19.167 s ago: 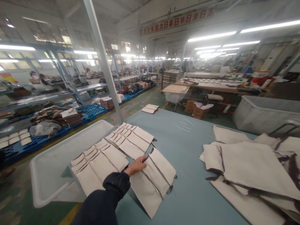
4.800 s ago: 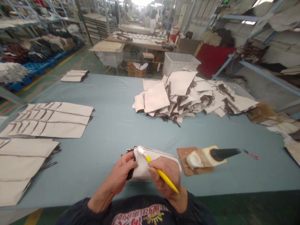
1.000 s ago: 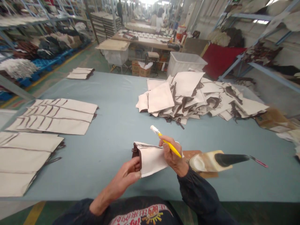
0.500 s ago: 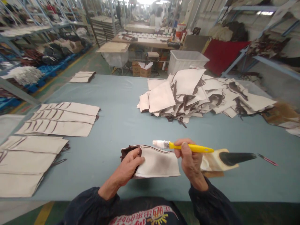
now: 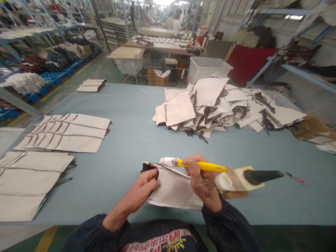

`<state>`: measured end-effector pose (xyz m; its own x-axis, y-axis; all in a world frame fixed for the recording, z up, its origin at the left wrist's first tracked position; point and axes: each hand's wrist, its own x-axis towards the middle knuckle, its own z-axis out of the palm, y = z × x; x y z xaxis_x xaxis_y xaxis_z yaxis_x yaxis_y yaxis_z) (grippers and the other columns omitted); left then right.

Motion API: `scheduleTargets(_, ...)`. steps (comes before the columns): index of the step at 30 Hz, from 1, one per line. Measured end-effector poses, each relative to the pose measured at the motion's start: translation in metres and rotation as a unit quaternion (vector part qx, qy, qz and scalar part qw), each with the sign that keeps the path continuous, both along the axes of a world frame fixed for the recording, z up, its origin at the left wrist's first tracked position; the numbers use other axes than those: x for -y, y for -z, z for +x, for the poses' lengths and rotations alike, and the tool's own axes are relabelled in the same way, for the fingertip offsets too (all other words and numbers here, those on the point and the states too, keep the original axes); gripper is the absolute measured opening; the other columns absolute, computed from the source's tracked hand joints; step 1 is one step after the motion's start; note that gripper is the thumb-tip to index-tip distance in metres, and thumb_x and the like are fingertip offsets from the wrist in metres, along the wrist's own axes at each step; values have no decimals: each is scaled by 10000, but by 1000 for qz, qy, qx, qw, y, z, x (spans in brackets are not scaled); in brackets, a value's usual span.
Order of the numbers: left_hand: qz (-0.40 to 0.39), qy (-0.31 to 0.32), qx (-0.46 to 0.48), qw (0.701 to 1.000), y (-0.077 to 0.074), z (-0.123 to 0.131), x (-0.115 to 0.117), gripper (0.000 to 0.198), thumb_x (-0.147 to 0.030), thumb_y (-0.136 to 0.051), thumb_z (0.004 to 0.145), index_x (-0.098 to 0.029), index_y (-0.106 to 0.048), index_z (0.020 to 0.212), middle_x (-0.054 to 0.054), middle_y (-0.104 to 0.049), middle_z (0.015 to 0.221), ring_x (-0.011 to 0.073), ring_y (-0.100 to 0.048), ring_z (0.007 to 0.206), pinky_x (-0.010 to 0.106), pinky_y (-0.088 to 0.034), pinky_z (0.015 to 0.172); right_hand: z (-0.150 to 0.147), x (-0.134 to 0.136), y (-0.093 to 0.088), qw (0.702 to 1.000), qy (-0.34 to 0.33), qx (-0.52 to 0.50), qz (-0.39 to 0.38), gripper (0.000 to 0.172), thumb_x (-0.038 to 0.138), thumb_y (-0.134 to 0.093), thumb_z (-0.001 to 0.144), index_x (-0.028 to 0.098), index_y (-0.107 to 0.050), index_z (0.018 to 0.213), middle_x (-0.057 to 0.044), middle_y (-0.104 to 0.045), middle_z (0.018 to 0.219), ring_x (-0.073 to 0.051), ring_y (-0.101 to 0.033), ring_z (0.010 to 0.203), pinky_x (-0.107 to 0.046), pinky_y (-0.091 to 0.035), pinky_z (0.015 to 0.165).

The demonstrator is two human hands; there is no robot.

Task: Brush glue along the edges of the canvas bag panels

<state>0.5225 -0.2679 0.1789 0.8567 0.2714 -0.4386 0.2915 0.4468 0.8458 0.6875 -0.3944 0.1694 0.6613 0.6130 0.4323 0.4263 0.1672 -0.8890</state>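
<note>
My left hand (image 5: 145, 185) pinches the left end of a cream fabric pouch (image 5: 173, 190) with dark brown edging, near the table's front edge. Brown lining shows at that end. In my right hand (image 5: 202, 178) is a brush with a yellow handle (image 5: 210, 166), held by fingers closed around it. White paste covers its bristles (image 5: 166, 161), which are just above the pouch's upper edge; whether they touch it I cannot tell. To the right lies a cream container (image 5: 225, 182) with white stuff in it and a black handle-like part (image 5: 262, 176).
Cream pieces with brown trim form a large heap (image 5: 207, 108) at the back right. Overlapping stacks (image 5: 70, 133) of similar pieces lie on the left, with a small pile (image 5: 91, 85) farther back. Red-handled snips (image 5: 296, 178) rest at the right of the blue-green table (image 5: 126, 136).
My right hand and the brush have moved left along the pouch. The pouch has tilted, its right end lower and nearer me. My left hand keeps its hold.
</note>
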Motion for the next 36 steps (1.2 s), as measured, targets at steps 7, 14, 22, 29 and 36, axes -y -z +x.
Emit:
scheduleTargets(7, -4, -16, -12, 1000, 4, -1, 1, 310, -259, -597, 733, -168, -677, 1018, -11, -648, 752, 134, -523, 639, 228, -376, 582, -9, 3, -10, 995, -34, 84, -42, 276, 377, -542, 1023, 233, -698, 845, -15, -698, 697, -152, -621, 569, -280, -484, 544)
scheduleTargets(14, -25, -13, -18, 999, 3, -1, 0, 361, -264, -595, 688, -157, -674, 1023, 3, -663, 754, 141, -547, 643, 232, -386, 588, -12, 6, -15, 994, -25, 108, -21, 314, 386, -493, 1046, 239, -684, 845, -15, -692, 667, -149, -617, 530, -277, -498, 512)
scheduleTargets(22, -25, -38, -28, 999, 4, -3, -1, 302, -273, -610, 687, -156, -654, 962, -14, -625, 696, 131, -518, 596, 223, -353, 548, -15, 8, -16, 990, 12, 138, -9, 280, 346, -490, 1046, 251, -661, 846, -11, -703, 661, -152, -631, 518, -278, -512, 508)
scheduleTargets(29, -35, -47, -26, 998, 10, -4, 0, 279, -258, -619, 681, -160, -656, 939, -20, -633, 711, 118, -517, 591, 214, -372, 549, -22, -2, -19, 986, -15, 165, -23, 365, 378, -438, 1067, 249, -661, 809, -12, -710, 651, -146, -656, 537, -255, -529, 527)
scheduleTargets(36, 3, -50, -32, 998, 9, -6, -1, 158, -309, -632, 717, -182, -596, 803, -27, -592, 689, 122, -487, 598, 234, -371, 564, -33, -9, -5, 995, -56, 80, 2, 267, 370, -509, 1051, 238, -674, 888, -3, -706, 690, -135, -651, 569, -246, -511, 561)
